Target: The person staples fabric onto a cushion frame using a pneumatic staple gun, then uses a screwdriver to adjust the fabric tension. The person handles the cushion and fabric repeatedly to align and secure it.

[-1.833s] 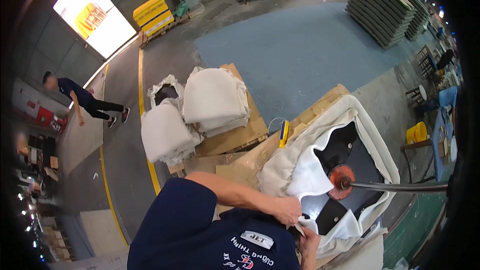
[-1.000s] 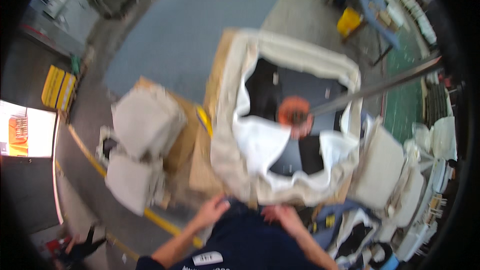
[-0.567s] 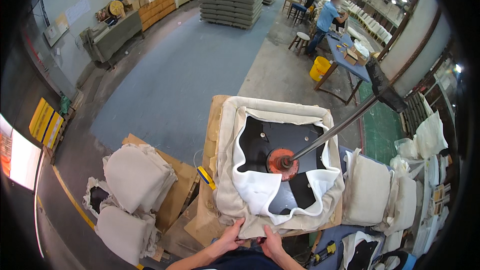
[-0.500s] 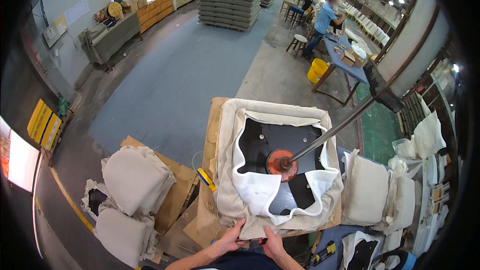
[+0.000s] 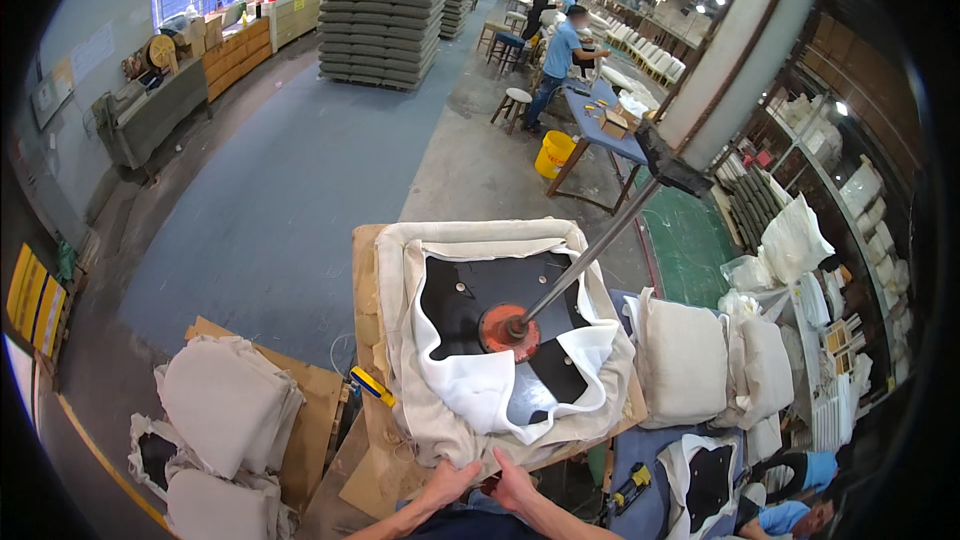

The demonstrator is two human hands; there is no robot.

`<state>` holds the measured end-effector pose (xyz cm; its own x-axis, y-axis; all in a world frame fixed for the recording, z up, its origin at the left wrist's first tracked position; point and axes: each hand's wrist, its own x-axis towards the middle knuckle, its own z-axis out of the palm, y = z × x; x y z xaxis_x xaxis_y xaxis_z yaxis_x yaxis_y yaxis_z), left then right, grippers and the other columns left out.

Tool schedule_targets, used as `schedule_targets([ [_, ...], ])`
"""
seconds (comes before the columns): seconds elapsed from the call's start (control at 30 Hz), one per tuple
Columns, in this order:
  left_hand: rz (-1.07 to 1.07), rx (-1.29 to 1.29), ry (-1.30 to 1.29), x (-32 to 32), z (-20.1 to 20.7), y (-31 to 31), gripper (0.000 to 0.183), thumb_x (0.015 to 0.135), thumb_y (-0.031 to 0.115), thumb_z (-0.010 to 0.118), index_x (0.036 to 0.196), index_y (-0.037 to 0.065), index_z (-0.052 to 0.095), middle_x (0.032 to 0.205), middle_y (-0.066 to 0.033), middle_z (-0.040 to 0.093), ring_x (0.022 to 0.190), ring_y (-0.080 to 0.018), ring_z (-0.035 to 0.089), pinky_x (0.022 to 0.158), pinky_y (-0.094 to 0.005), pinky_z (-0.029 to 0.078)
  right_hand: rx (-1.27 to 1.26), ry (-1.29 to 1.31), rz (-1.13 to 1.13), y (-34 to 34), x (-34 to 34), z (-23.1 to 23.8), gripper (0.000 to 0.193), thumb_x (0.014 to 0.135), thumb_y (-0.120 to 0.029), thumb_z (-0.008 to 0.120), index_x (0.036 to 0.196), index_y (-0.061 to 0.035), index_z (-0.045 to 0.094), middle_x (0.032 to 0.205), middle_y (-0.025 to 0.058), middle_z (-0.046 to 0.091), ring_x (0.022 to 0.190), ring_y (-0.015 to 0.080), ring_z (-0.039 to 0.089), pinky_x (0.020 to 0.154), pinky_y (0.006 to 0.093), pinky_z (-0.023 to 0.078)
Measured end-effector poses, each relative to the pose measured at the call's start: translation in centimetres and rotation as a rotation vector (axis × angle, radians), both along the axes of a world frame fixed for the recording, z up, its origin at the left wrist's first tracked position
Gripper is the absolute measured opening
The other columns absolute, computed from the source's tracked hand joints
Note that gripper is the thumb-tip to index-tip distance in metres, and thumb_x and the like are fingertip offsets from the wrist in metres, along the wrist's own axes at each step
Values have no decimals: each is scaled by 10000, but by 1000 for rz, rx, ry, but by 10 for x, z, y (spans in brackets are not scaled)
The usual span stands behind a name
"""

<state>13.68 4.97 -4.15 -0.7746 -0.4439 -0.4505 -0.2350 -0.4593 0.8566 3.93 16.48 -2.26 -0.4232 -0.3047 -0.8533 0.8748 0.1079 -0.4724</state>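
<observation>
In front of me sits an upturned seat cushion with a beige fabric cover (image 5: 400,380), its loose edges folded inward over white padding (image 5: 470,385) and a black base board (image 5: 455,310). A round red press plate (image 5: 508,332) on a slanted metal rod (image 5: 600,250) bears on the board's middle. At the near edge, my left hand (image 5: 450,483) is closed on the fabric. Close beside it, my right hand (image 5: 514,483) pinches the same edge, thumb on top. Something small and dark shows under the right fingers, too hidden to name.
A yellow-and-blue tool (image 5: 373,386) lies left of the cushion. Stacked beige cushions (image 5: 225,400) stand at left, more cushions (image 5: 685,360) at right. A blue table (image 5: 605,125) and a yellow bucket (image 5: 554,154) stand ahead. A co-worker (image 5: 790,515) appears at lower right.
The view has swung right, so the scene sits further left. My hands have drawn closer together on the fabric edge. A co-worker has come into view at lower right.
</observation>
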Motion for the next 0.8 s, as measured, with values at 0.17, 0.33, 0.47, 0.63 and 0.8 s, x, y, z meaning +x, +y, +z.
schedule_targets([
  [0.17,104,-73,61,-3,7,3,423,859,153,667,1221,-64,634,1152,-123,708,1035,-211,669,913,-337,527,-4,266,-12,3,1,-31,359,982,-338,649,1171,-35,610,1024,73,676,763,195,621,596,356,477],
  [0.33,178,65,101,12,-6,11,372,867,115,653,1179,-88,644,1133,-145,715,992,-209,689,866,-341,545,-107,297,-26,20,31,-16,217,1005,-257,585,982,-45,629,739,32,610,524,143,506,459,318,358],
  [0.47,59,84,14,6,16,8,396,865,80,655,1230,-61,591,1101,-146,694,953,-247,692,830,-364,561,-86,243,53,10,10,38,255,1021,-256,557,817,-105,535,591,-32,420,460,95,350,456,289,270],
  [0.63,35,634,-118,18,16,-13,502,904,113,675,1347,-20,480,1184,-152,656,1059,-291,672,829,-453,584,-94,193,78,16,-10,36,287,1024,-268,569,795,-100,524,589,-28,403,464,91,336,456,286,266],
  [0.8,374,625,58,10,4,-26,535,928,117,663,1401,14,434,1327,-131,581,1183,-315,613,949,-500,551,-4,203,134,32,-17,23,278,1017,-294,602,845,-79,562,610,-7,454,488,88,379,457,279,292],
])
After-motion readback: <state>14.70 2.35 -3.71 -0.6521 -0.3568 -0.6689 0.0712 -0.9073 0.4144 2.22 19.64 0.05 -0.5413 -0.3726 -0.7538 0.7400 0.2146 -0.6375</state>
